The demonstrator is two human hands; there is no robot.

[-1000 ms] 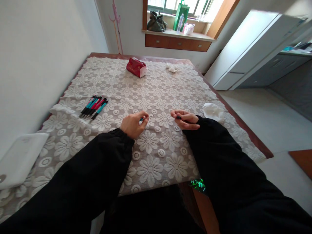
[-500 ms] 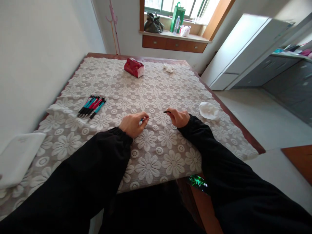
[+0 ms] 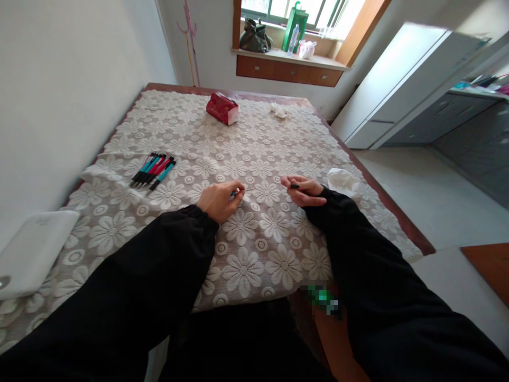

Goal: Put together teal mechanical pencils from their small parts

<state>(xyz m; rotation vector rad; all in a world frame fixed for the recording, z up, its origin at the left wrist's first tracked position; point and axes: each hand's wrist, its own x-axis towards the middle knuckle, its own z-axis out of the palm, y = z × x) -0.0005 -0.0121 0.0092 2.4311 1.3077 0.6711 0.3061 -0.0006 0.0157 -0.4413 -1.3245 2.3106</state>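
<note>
My left hand (image 3: 219, 200) rests on the lace tablecloth (image 3: 254, 249) and pinches a teal pen body (image 3: 234, 194) whose thin metal tip points right. A short gap to the right, my right hand (image 3: 304, 191) holds a small black pen part (image 3: 294, 186) between thumb and fingers. The two pieces are apart. Both arms wear black sleeves.
Several teal and red pens (image 3: 153, 171) lie in a row at the left. A red tissue pack (image 3: 222, 108) and a crumpled tissue (image 3: 279, 110) sit far back. Another white tissue (image 3: 342, 180) lies by my right hand. A white tray (image 3: 34, 252) is near left.
My right hand drew in toward the left hand with the black part, then moved back to the right and turned palm up. The left hand stayed put.
</note>
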